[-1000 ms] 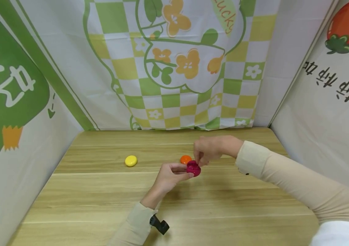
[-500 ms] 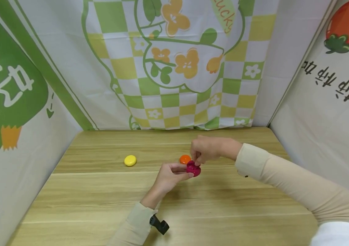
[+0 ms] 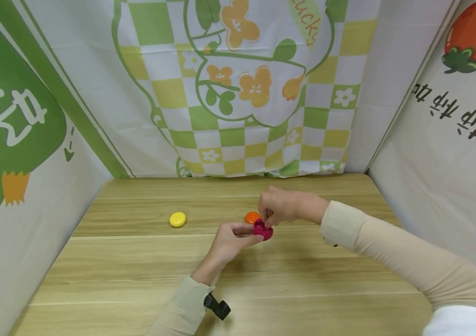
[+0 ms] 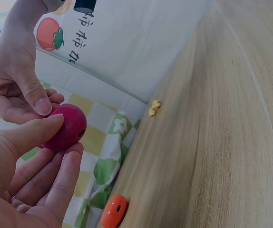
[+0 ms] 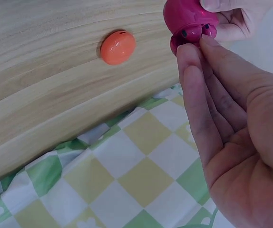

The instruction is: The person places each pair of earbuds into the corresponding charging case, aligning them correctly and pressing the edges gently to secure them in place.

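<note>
In the head view my left hand [image 3: 231,240] holds a magenta earbud case [image 3: 263,232] above the table, thumb on one side and fingers on the other. Its lid stands raised. Reaching in from the right, my right hand [image 3: 282,206] has its fingertips in the case's mouth. The right wrist view shows thumb and forefinger pinching a glossy magenta earbud [image 5: 209,31] at the opening; another dark-spotted earbud [image 5: 186,35] sits beside it. Behind the case, an orange case [image 5: 118,47], closed, lies on the wood, partly covered by the hands in the head view.
A closed yellow case [image 3: 178,219] lies to the left on the wooden table [image 3: 137,280]. In the left wrist view, small yellow pieces like earbuds [image 4: 154,108] rest on the tabletop. A checked cloth [image 3: 246,140] hangs along the back edge, with printed sheets at both sides.
My right hand has shifted slightly left and down at the case's mouth. The left hand keeps the magenta case nearly in place; the orange and yellow cases stay put.
</note>
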`<state>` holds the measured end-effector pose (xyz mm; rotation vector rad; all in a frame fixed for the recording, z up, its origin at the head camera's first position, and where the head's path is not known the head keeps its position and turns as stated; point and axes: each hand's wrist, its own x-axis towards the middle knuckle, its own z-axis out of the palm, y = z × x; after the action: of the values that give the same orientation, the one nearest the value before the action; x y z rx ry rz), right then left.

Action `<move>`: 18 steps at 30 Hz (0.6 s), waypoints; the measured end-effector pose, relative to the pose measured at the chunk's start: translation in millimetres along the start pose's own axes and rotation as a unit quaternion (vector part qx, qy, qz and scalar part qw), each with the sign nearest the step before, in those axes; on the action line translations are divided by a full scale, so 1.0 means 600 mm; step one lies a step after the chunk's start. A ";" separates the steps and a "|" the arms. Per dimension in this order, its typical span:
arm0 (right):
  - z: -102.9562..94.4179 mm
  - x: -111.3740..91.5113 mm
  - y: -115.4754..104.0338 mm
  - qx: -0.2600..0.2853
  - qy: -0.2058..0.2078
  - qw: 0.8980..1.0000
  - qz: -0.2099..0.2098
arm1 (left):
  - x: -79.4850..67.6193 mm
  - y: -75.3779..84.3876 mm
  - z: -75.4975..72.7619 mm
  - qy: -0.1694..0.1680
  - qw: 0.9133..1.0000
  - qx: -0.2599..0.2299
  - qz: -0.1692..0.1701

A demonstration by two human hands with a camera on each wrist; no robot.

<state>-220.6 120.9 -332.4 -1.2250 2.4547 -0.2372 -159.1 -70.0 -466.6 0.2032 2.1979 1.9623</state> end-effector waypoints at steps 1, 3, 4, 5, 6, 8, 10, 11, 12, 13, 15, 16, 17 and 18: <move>0.000 0.000 0.000 0.001 0.003 1.000 -0.001 | 0.000 0.000 0.000 0.000 1.000 -0.001 0.000; -0.002 -0.002 0.002 0.007 0.006 1.000 -0.002 | 0.000 0.000 0.000 0.000 1.000 -0.001 0.001; -0.004 -0.002 0.003 0.005 0.010 1.000 -0.007 | 0.000 0.000 -0.001 -0.001 1.000 -0.002 0.001; -0.007 -0.004 0.004 0.004 0.013 1.000 -0.007 | 0.000 0.000 -0.001 -0.001 1.000 -0.003 0.001; -0.010 -0.005 0.005 0.004 0.015 1.000 -0.008 | 0.000 0.000 -0.001 0.000 1.000 -0.004 -0.001; -0.018 -0.007 0.007 0.005 0.020 1.000 -0.010 | -0.001 0.002 -0.001 -0.001 1.000 -0.007 -0.002; -0.025 -0.010 0.011 0.007 0.024 1.000 -0.010 | -0.002 0.004 -0.002 -0.002 1.000 -0.011 -0.003; -0.029 -0.011 0.012 0.014 0.022 1.000 -0.005 | -0.002 0.006 -0.002 -0.003 1.000 -0.012 -0.003; -0.031 -0.011 0.014 0.019 0.021 1.000 -0.003 | -0.002 0.006 -0.003 -0.004 1.000 -0.014 -0.004; -0.033 -0.012 0.017 0.023 0.020 1.000 0.000 | -0.003 0.007 -0.003 -0.006 1.000 -0.016 -0.005; -0.034 -0.011 0.023 0.034 0.016 0.999 0.010 | -0.003 0.008 -0.004 -0.009 1.000 -0.018 -0.006; -0.034 -0.011 0.026 0.039 0.014 0.999 0.017 | -0.003 0.008 -0.004 -0.010 1.000 -0.019 -0.008; -0.032 -0.011 0.030 0.044 0.012 0.999 0.022 | -0.003 0.008 -0.004 -0.011 1.000 -0.020 -0.007; -0.030 -0.009 0.035 0.047 0.010 0.998 0.029 | -0.002 0.008 -0.005 -0.013 1.000 -0.020 -0.008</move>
<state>-240.2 137.6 -321.1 -1.1164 2.4618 -0.3472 -158.5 -72.6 -461.6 0.2028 2.1355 1.9816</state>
